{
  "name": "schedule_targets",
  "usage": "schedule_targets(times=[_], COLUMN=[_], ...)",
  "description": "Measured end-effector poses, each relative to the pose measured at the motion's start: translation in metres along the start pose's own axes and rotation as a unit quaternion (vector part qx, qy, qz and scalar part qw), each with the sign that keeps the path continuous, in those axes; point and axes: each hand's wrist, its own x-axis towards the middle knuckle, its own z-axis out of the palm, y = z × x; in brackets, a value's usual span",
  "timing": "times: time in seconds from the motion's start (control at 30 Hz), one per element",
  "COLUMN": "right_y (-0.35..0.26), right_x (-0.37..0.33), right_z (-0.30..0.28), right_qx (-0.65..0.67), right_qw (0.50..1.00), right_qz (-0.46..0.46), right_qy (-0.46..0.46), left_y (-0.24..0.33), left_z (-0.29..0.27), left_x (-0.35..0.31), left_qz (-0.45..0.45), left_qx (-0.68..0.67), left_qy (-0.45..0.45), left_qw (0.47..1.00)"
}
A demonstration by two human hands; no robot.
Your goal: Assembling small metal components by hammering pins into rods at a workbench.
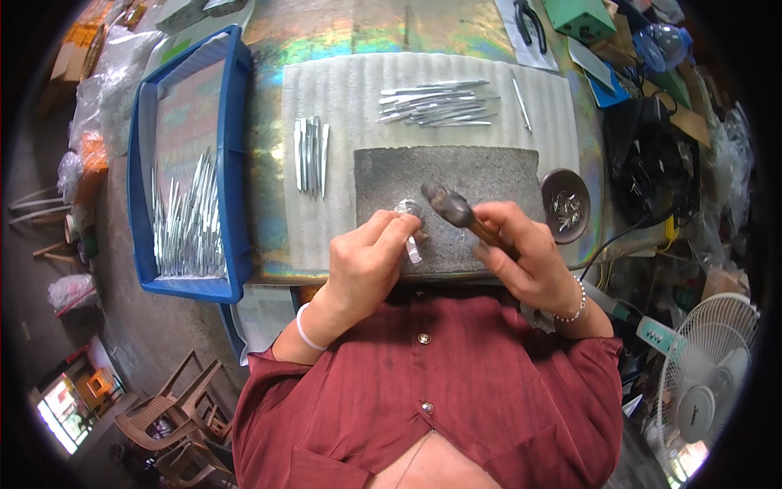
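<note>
My left hand pinches a small shiny metal piece over a dark grey slab; its rounded end shows above my fingertips and a flat end below them. My right hand is closed round the wooden handle of a hammer. The hammer's dark head is just right of the metal piece, apart from it. Beyond the slab lies a loose pile of slim silver metal strips on a white foam sheet. A smaller row of strips lies to the left, and a single strip lies at the right.
At the left, a blue tray holds many slim strips. A brown bowl with small metal bits stands right of the slab. Pliers, a green box and a plastic bottle are at the far right; a fan stands lower right.
</note>
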Motion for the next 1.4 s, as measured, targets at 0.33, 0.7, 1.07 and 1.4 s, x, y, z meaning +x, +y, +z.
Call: schedule_targets(times=[0.33, 0.7, 1.07, 1.4], right_y=[-0.039, -0.06, -0.073, -0.112], right_x=[0.045, -0.003, -0.014, -0.053], right_z=[0.017, -0.009, -0.015, -0.057], right_qx=[0.011, 0.011, -0.184, -0.188], right_qw=[0.97, 0.99, 0.96, 0.974], right_qz=[-0.24, -0.136, -0.207, -0.102], right_qy=[-0.045, -0.03, -0.024, -0.079], left_y=[-0.016, -0.012, -0.011, -0.013], left_z=[0.006, -0.004, -0.003, -0.005], left_x=[-0.007, -0.002, 0.0, 0.002], left_qz=[0.106, 0.003, -0.007, -0.006], left_qx=[0.036, -0.048, -0.053, -0.054], left_qy=[0.005, -0.014, -0.001, 0.003], left_qw=[0.994, 0.999, 0.999, 0.999])
